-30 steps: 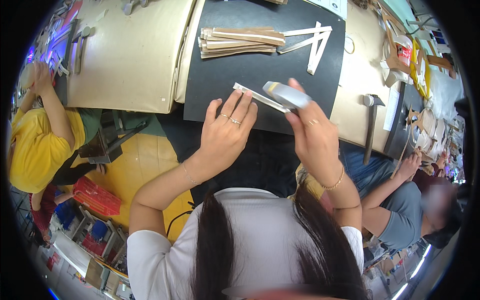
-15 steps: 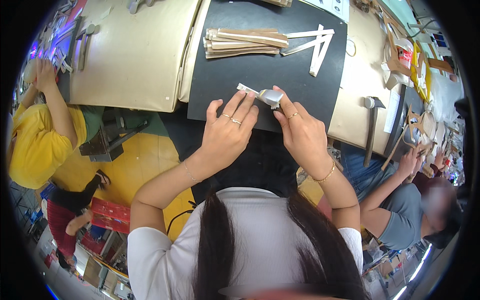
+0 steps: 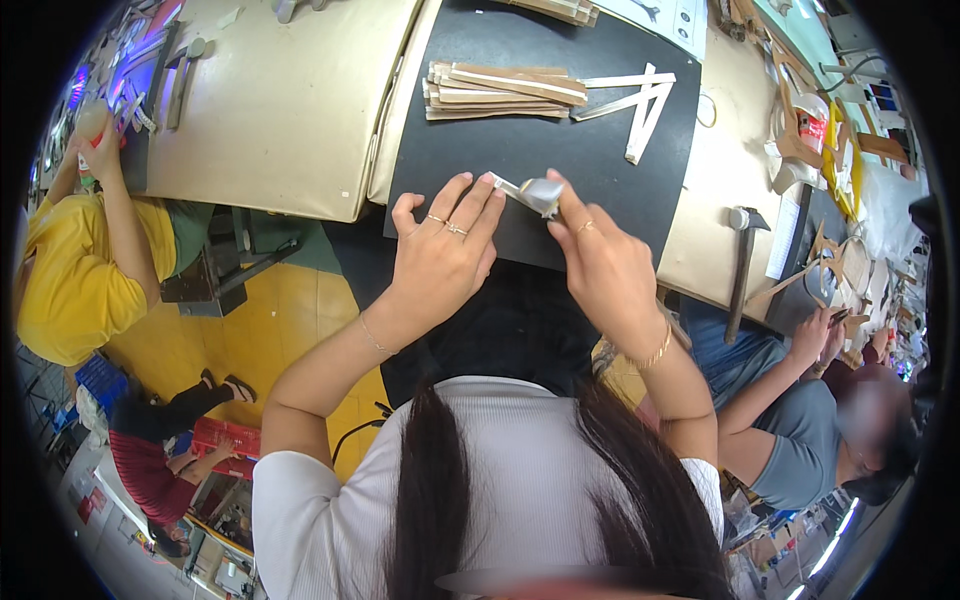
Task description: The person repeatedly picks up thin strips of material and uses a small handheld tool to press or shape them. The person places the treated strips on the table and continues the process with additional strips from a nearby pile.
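On the black work board [image 3: 440, 170] a short pale narrow strip [image 3: 507, 186] lies near the front edge. The fingertips of my left hand [image 3: 445, 235] rest at its far end, with the fingers stretched out and apart. My right hand [image 3: 605, 255] grips a tool with a shiny silver, blocky head [image 3: 541, 193], which sits over the strip's near end. Its handle is hidden by my fingers, and blur keeps its kind unclear. Beyond my hands is a stack of brown and white strips [image 3: 505, 92], with several pale strips [image 3: 650, 112] lying crossed beside it.
A hammer [image 3: 742, 260] hangs over the table edge on the right, near a co-worker in grey [image 3: 815, 435]. Another hammer [image 3: 183, 85] lies on the gold table top [image 3: 275, 110] to the left, where a co-worker in yellow [image 3: 80, 260] sits. A printed sheet [image 3: 675, 20] is at the back.
The silver-headed tool and the strip sit slightly further right in the picture. My left fingers have shifted a little up the board. The yellow-clad co-worker now lifts a bottle.
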Motion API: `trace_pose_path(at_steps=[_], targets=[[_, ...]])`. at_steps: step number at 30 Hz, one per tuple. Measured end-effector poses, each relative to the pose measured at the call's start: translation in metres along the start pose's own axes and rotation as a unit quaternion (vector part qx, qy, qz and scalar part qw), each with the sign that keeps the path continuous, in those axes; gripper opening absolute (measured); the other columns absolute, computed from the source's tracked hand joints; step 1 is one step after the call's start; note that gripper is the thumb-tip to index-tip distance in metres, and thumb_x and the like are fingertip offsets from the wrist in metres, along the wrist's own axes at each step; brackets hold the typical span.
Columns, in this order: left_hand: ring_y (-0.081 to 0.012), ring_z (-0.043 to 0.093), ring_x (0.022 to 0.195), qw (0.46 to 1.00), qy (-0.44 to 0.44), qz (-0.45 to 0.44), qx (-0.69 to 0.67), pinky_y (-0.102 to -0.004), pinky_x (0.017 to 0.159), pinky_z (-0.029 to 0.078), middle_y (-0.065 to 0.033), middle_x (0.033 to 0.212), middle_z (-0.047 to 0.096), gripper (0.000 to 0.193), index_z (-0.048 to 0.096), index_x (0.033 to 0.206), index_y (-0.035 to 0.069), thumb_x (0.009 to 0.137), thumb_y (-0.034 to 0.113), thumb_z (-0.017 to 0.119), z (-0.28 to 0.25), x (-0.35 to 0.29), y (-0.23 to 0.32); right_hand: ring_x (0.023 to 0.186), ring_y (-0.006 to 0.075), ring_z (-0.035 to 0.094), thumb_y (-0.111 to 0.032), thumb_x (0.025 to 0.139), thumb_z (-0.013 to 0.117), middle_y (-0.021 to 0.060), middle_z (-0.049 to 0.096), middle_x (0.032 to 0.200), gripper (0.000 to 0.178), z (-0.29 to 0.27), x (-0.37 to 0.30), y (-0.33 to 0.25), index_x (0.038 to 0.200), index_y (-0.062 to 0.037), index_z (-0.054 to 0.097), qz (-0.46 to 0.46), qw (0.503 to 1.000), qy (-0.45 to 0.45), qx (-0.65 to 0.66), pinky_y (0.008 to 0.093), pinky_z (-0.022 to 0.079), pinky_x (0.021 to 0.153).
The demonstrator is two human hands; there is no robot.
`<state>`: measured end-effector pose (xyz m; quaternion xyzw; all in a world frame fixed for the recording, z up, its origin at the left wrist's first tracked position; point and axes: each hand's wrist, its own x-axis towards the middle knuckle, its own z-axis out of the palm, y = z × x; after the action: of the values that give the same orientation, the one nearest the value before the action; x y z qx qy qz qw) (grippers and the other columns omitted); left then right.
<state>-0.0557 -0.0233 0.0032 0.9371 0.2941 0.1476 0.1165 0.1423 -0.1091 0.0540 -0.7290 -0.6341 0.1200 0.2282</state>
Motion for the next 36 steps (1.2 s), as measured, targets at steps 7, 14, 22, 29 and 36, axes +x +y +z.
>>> trace_pose_path(at_steps=[7, 14, 22, 29, 36], targets=[[-0.0198, 0.054, 0.132, 1.0, 0.002, -0.005, -0.006, -0.05, 0.099, 0.032, -0.0029, 0.142, 0.059, 0.048, 0.067, 0.129, 0.012, 0.081, 0.012, 0.074, 0.002, 0.0, 0.0, 0.059, 0.0269, 0.06, -0.006, 0.088, 0.075, 0.007, 0.055, 0.076, 0.065, 0.003, 0.003, -0.006, 0.15, -0.0136, 0.056, -0.069, 0.99, 0.108, 0.06, 0.0395, 0.048, 0.053], [-0.0207, 0.053, 0.133, 1.0, 0.001, -0.007, -0.003, -0.0504, 0.1, 0.031, -0.0038, 0.138, 0.059, 0.049, 0.067, 0.129, 0.013, 0.08, 0.013, 0.075, 0.002, -0.001, 0.001, 0.061, 0.0277, 0.064, -0.017, 0.095, 0.07, 0.0078, 0.059, 0.078, 0.058, 0.007, 0.007, -0.008, 0.151, -0.0173, 0.055, -0.026, 0.995, 0.087, 0.051, 0.0398, 0.051, 0.054], [-0.0206, 0.052, 0.135, 1.0, -0.008, -0.002, 0.016, -0.0511, 0.1, 0.031, -0.0034, 0.137, 0.059, 0.051, 0.066, 0.131, 0.013, 0.08, 0.015, 0.075, 0.003, -0.002, 0.001, 0.061, 0.0262, 0.065, -0.021, 0.096, 0.069, 0.007, 0.059, 0.077, 0.056, 0.007, 0.013, -0.012, 0.15, -0.0183, 0.055, -0.013, 0.996, 0.081, 0.047, 0.0386, 0.053, 0.054], [-0.0202, 0.052, 0.135, 1.0, -0.005, -0.002, 0.024, -0.0512, 0.1, 0.031, -0.0036, 0.137, 0.059, 0.052, 0.065, 0.132, 0.014, 0.08, 0.015, 0.076, 0.004, -0.002, 0.001, 0.061, 0.0265, 0.064, -0.016, 0.093, 0.072, 0.0063, 0.058, 0.078, 0.062, 0.006, 0.017, -0.011, 0.151, -0.0192, 0.054, -0.013, 0.999, -0.008, -0.039, 0.0378, 0.052, 0.056], [-0.0206, 0.052, 0.135, 1.0, -0.018, 0.004, 0.021, -0.0519, 0.099, 0.031, -0.0048, 0.137, 0.059, 0.051, 0.066, 0.131, 0.015, 0.081, 0.015, 0.076, 0.002, -0.002, 0.0, 0.061, 0.0242, 0.064, -0.018, 0.095, 0.07, 0.0057, 0.059, 0.08, 0.059, -0.006, -0.013, -0.008, 0.152, -0.0189, 0.053, 0.015, 0.997, -0.061, -0.048, 0.037, 0.051, 0.055]])
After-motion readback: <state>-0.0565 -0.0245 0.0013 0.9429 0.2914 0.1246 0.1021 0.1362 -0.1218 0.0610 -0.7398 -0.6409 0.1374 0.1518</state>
